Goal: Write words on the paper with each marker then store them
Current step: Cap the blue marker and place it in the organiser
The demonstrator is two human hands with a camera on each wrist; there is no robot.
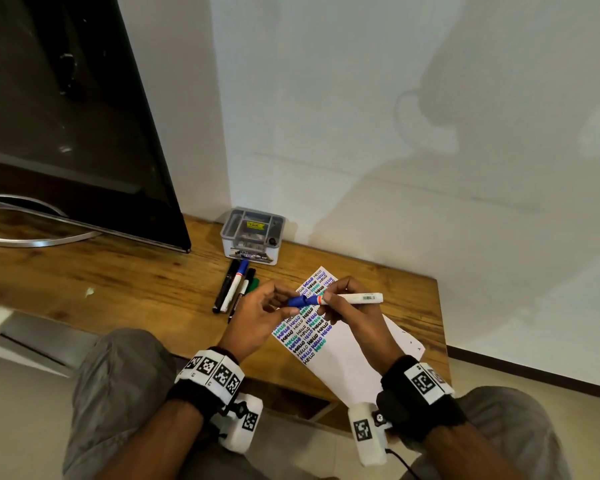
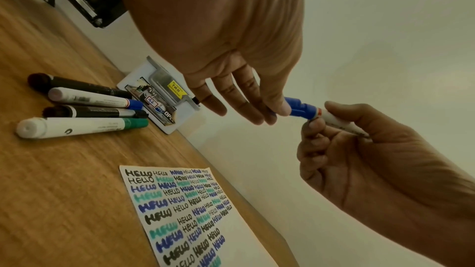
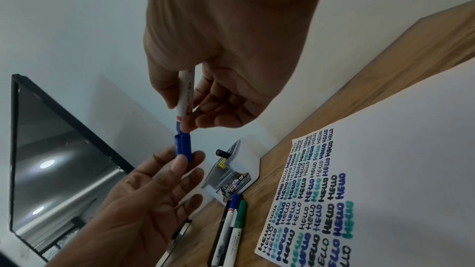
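marker tip: hidden inside the blue cap (image 1: 298,301), so whether the cap sits fully home cannot be told
paper (image 1: 354,362): middle rows of words covered by both hands in the head view; lower end cut off by the frame in both wrist views
box (image 1: 253,235): contents too small and dim to tell; label print unreadable
green marker (image 1: 254,283): mostly hidden behind the left hand (image 1: 257,317) in the head view
screen (image 1: 66,109): cut off at top and left

A dark flat screen (image 1: 66,116) on a curved silver stand (image 1: 32,233) sits on a wooden table (image 1: 118,282). White walls (image 1: 395,98) meet behind it.
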